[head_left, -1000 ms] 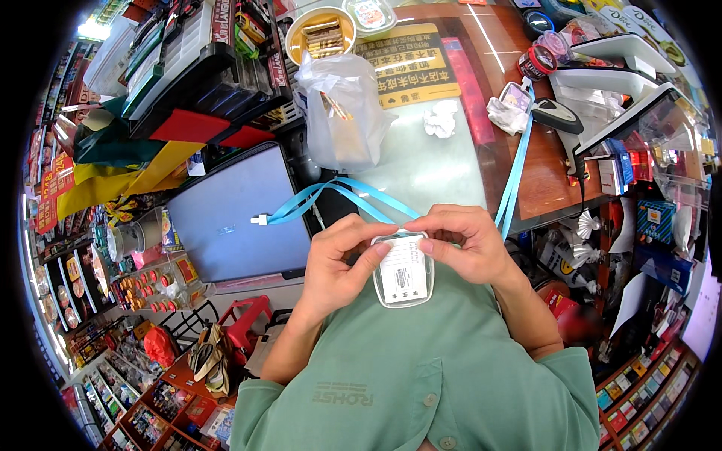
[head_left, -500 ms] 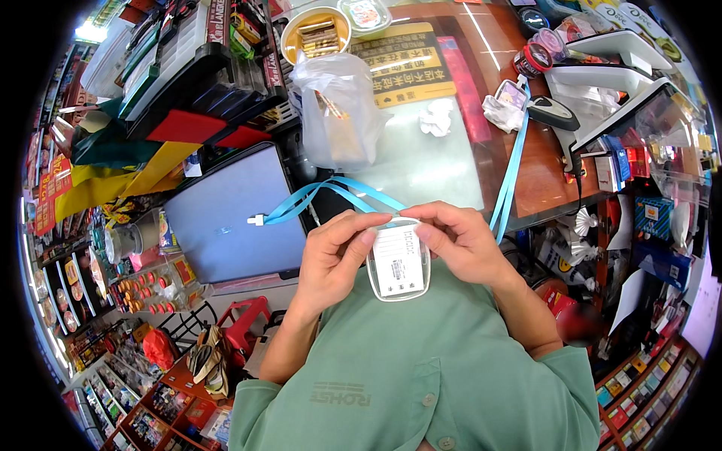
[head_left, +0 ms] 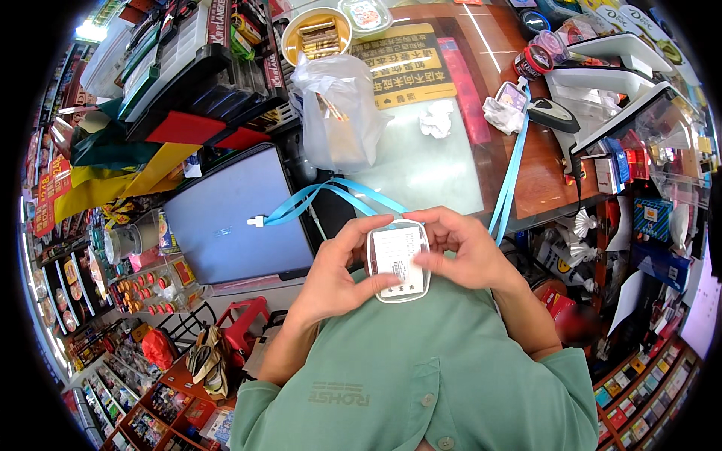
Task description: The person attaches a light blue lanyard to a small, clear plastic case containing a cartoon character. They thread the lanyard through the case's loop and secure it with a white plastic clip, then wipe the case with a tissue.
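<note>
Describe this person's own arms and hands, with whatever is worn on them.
The left hand and right hand are bare: no gloves, rings or watch show. The forearms are uncovered up to short, loose, sage-green sleeves. These belong to a matching shirt with greenish buttons and darker printed lettering.

In front of me stretches a brown counter (head_left: 550, 180); a bowl (head_left: 287, 39) stands far left, a translucent bag (head_left: 342, 135) nearer me, a crumpled tissue (head_left: 436, 119) mid-counter, and a blue lanyard (head_left: 513, 169) trails along the right.
</note>
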Motion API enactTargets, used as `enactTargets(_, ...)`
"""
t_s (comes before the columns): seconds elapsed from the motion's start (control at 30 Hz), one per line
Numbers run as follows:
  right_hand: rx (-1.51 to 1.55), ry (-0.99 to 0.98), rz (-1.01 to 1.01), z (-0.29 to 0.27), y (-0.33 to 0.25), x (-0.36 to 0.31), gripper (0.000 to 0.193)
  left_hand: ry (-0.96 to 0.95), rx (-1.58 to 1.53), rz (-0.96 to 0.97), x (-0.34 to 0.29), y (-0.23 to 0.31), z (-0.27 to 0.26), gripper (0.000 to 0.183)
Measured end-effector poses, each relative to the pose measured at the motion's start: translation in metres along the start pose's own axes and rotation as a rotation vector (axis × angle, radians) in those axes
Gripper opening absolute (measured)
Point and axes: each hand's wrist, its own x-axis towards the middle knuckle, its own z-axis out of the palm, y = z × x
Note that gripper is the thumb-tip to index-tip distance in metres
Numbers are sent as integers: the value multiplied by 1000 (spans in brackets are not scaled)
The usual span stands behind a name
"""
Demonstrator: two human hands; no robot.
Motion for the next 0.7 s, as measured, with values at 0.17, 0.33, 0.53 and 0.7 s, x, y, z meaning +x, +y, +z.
enactTargets(0.17, 68, 143, 30, 6, 3, 13, 29, 100, -128, -82, 9, -5, 3, 37)
enactTargets(0.33, 58, 204, 63, 5, 4, 21, 26, 216, -248, -127, 15, -12, 13, 23)
enactTargets(0.53, -360, 178, -330, -2, 7, 24, 28, 363, -501, -260, 31, -30, 12, 28)
enactTargets(0.7, -247, 259, 68, -7, 2, 23, 13, 89, -301, -400, 21, -24, -5, 50)
